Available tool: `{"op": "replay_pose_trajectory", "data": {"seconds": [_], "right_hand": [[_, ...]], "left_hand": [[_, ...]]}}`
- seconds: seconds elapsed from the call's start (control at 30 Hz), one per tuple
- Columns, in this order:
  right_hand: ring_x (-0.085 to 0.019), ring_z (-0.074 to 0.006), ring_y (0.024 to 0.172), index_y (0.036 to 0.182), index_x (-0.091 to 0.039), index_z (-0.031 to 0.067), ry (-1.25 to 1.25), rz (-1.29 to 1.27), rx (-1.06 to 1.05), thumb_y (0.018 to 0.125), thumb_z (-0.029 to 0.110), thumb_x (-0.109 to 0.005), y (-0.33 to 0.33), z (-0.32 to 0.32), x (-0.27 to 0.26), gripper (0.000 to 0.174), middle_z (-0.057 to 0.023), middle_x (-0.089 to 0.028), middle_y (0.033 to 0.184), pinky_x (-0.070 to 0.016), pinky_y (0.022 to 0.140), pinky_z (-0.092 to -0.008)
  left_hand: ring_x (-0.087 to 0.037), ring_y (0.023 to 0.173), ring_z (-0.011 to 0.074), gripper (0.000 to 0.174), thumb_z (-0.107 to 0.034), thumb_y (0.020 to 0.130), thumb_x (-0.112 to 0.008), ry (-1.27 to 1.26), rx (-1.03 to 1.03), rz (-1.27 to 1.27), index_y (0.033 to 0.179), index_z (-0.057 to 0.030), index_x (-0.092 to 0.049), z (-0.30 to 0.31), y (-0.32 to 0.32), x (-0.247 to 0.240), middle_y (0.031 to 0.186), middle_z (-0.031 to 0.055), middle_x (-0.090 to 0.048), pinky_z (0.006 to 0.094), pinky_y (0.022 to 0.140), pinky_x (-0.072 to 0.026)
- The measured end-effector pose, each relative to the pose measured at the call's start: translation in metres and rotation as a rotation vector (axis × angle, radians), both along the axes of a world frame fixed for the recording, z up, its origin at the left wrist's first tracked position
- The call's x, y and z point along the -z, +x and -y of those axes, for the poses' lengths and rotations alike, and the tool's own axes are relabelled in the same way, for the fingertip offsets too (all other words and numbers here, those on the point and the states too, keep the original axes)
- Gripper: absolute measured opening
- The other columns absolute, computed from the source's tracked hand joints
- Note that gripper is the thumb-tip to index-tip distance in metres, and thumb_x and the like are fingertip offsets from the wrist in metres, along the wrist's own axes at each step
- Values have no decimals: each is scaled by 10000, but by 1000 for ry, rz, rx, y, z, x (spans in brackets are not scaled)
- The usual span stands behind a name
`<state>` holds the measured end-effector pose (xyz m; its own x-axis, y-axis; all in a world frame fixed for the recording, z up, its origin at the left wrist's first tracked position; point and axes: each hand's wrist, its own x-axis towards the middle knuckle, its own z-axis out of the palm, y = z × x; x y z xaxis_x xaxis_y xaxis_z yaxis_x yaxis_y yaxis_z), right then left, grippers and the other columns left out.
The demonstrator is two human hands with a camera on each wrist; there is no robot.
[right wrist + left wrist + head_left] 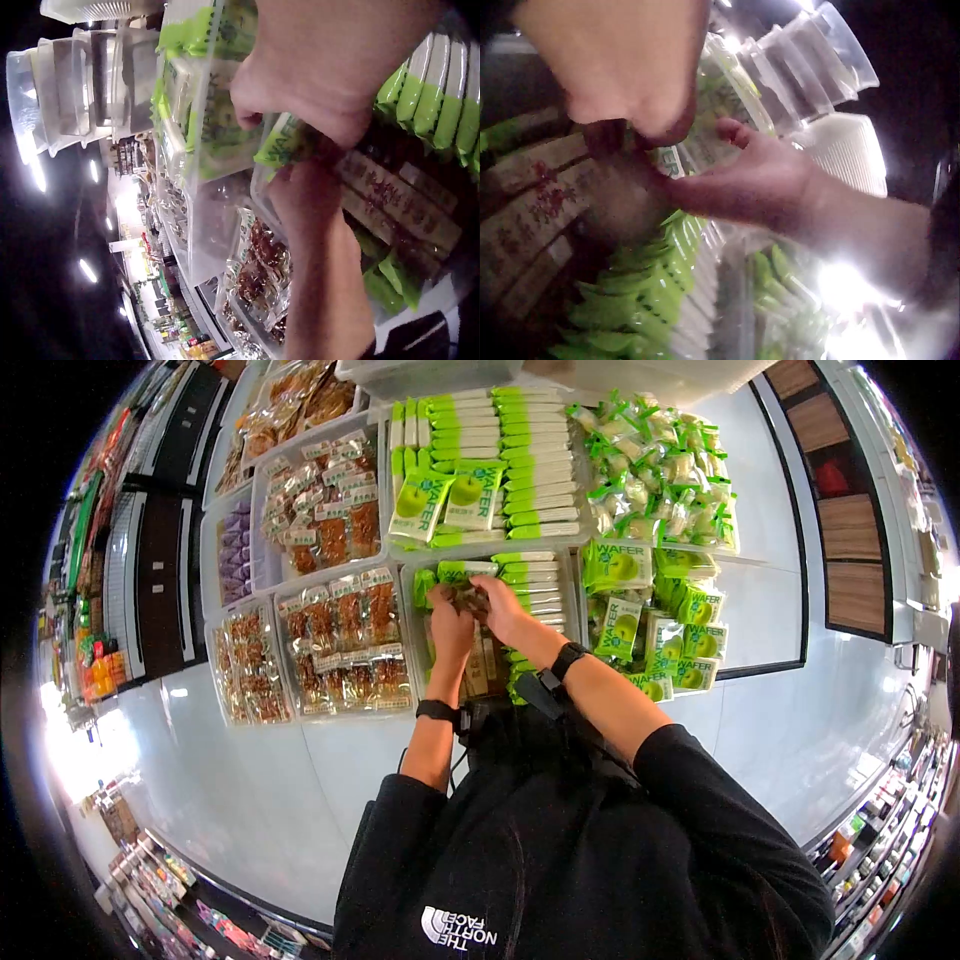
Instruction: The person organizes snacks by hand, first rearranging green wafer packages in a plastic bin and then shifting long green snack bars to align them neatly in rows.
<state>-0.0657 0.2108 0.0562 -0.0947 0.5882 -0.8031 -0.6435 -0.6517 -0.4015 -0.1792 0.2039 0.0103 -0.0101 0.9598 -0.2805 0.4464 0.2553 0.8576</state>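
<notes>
My left hand (pixel 452 622) and right hand (pixel 505 612) meet over a clear plastic bin (pixel 410 672) in the head view. Their curled fingers hold a small brownish packet (pixel 626 191), which is blurred in the left wrist view; its exact kind I cannot tell. Under the hands lie flat beige-brown packs (pixel 397 199) with red writing. A row of green-and-white wafer packs (pixel 530 585) stands along the bin's right side. Another wafer pack (pixel 283 146) lies at the far end, close by the fingertips and partly hidden by them.
Behind stands a fuller bin of wafer packs (pixel 540 470), two lying on top. Bins of brown snacks in clear wrap (pixel 345 630) adjoin on the left. Loose wafer packs (pixel 625 625) and green-tied bags (pixel 660 470) lie to the right. Stacked plastic bins (pixel 90 90) rise beyond.
</notes>
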Motion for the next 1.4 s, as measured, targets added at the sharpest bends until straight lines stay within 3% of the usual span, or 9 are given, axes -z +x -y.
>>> {"op": "replay_pose_trajectory", "data": {"seconds": [0.07, 0.4, 0.53, 0.77, 0.83, 0.93, 1.17, 1.23, 1.4], "right_hand": [[-499, -182, 865, 1008, -529, 93, -13, 28, -19, 879, 244, -559, 0, 5, -23, 201, -45, -529, 995, -410, 781, -355], [-487, -209, 1049, 1321, -411, 92, 189, 277, -401, 882, 337, -568, 8, 9, -16, 527, -70, -513, 1176, -370, 926, -376], [-413, -247, 1216, 1466, -171, 60, 340, 410, -467, 847, 334, -601, 4, 12, -14, 802, -151, -396, 1373, -348, 984, -370], [-357, -362, 1294, 1451, -189, 44, 485, 845, -685, 838, 288, -561, -1, 14, 14, 757, -219, -240, 1471, -364, 1013, -394], [-349, -362, 1298, 1452, -175, 36, 442, 754, -653, 842, 266, -546, 3, 17, 11, 750, -219, -234, 1473, -371, 1006, -393], [-347, -366, 1296, 1452, -146, 18, 398, 648, -610, 842, 214, -520, 5, 17, 14, 742, -222, -222, 1477, -387, 991, -391], [-201, -311, 1380, 1459, -93, 1, 403, 684, -619, 797, 80, -498, 1, 10, 12, 780, -216, -178, 1489, -237, 1090, -328], [-174, -309, 1388, 1461, -90, 7, 387, 651, -619, 795, 71, -491, -2, 10, 8, 781, -210, -152, 1498, -222, 1096, -324], [-155, -309, 1393, 1467, -84, 30, 422, 695, -686, 795, 54, -489, -1, 15, 0, 785, -190, -117, 1513, -220, 1101, -329]], "left_hand": [[-572, 848, 247, 396, -43, 846, -480, -302, -149, 574, 1220, 11, -365, -4, 6, -10, 1020, 145, -572, 381, 671, -472], [-542, 999, 226, 299, -140, 877, -529, -455, -327, 950, 1148, -13, -519, -9, 6, -23, 1077, 124, -559, 354, 811, -440], [-538, 1016, 220, 362, -242, 893, -527, -550, -304, 716, 1166, -5, -517, -14, 4, -44, 1086, 126, -559, 368, 824, -433], [-568, 871, 225, 419, -209, 890, -531, -306, -298, 431, 1263, -48, -426, -22, -1, -29, 1046, 124, -553, 362, 704, -449], [-529, 1068, 354, 617, -227, 932, -475, -189, 182, 157, 1466, -146, -177, -25, -11, -38, 1400, 226, -360, 402, 832, -443], [-581, 952, 396, 583, -198, 917, -480, -273, 387, -156, 1444, -191, -230, -29, -2, -73, 1314, 259, -445, 436, 781, -464], [-569, 964, 452, 564, -180, 919, -443, -46, 344, -276, 1443, -190, -235, -23, -11, -42, 1221, 259, -525, 516, 815, -442], [-568, 974, 441, 550, -146, 910, -432, 386, 309, -264, 1435, -144, -269, -17, -11, -33, 1259, 255, -497, 520, 806, -441], [-484, 1128, 435, 580, -85, 884, -431, 51, 235, -207, 1440, -108, -269, -8, -7, -49, 1299, 281, -451, 498, 867, -434]]}}
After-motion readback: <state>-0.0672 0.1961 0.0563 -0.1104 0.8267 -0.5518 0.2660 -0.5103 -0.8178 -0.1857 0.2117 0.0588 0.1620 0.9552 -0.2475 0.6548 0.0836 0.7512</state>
